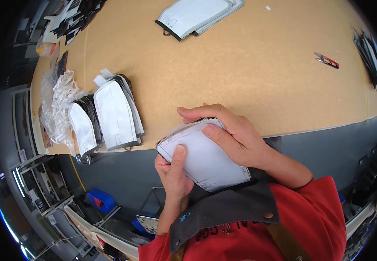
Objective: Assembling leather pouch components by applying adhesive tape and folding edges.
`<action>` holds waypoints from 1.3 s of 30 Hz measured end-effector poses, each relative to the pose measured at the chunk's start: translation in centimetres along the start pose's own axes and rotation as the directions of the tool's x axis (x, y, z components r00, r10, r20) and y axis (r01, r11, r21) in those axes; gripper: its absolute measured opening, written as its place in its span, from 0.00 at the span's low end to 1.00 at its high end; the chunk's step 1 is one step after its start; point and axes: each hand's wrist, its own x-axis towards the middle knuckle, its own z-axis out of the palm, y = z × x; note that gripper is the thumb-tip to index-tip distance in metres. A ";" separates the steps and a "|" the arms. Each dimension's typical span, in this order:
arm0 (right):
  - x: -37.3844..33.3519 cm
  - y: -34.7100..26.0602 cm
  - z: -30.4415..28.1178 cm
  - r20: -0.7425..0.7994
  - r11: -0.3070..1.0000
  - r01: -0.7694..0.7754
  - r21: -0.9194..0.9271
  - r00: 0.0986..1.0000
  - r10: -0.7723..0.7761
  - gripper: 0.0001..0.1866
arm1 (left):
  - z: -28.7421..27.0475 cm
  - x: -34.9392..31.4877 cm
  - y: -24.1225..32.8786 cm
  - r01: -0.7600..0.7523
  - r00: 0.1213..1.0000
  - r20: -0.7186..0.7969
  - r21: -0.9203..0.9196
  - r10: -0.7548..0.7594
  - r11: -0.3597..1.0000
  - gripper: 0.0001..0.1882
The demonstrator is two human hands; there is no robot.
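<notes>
The white, flat, layered fabric piece with a dashed line along its border [203,152] is held in front of the torso, at the near edge of the tan, smooth-topped bench [258,74]; whether its far edge touches the bench cannot be told. The left hand [174,176] is closed on the piece's left side, thumb flat on the white face and the other fingers mostly hidden. The right hand [234,137] is closed on its far right corner, thumb on the face, fingers over the far edge. Each grip therefore clamps the layers between thumb and fingers. Caution: the layers separate slightly along the far edge, so uneven thumb pressure could let them slide out of register. Bending the piece between both hands could crease the white face. If either grip loosens, the piece could drop past the bench edge, since its near end lies over the dark grey apron [232,211]. The two upright-lying stacks of white, round-topped panels with dark layers [115,113] [83,128] rest near the bench's edge at left; a sweep of the left forearm could topple them. The red-handled metal snips [328,61] lie well apart at right.
</notes>
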 end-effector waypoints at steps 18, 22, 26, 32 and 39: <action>-1.3 -1.6 1.5 -0.157 0.950 -0.050 0.308 0.982 0.102 0.19 | 0.1 -0.4 0.8 -0.088 0.996 0.003 -0.039 0.088 0.995 0.20; -2.8 -1.7 1.4 -0.066 0.964 -0.238 0.114 0.967 0.247 0.21 | -0.1 -0.2 1.4 -0.262 0.965 -0.053 -0.124 0.257 0.957 0.22; -3.8 -1.4 1.8 -0.063 0.972 -0.110 -0.209 0.993 0.099 0.22 | -0.6 1.3 3.0 -0.808 0.569 -0.004 0.183 0.823 0.560 0.28; -4.4 -1.2 3.0 0.012 0.947 -0.002 -0.320 1.000 0.007 0.21 | -2.2 0.1 6.9 -0.795 0.587 0.593 0.549 0.551 0.258 0.21; -4.0 -1.2 2.5 0.077 0.967 -0.088 -0.238 0.991 0.109 0.21 | -2.5 0.5 6.7 -0.732 0.681 0.567 0.556 0.464 0.394 0.14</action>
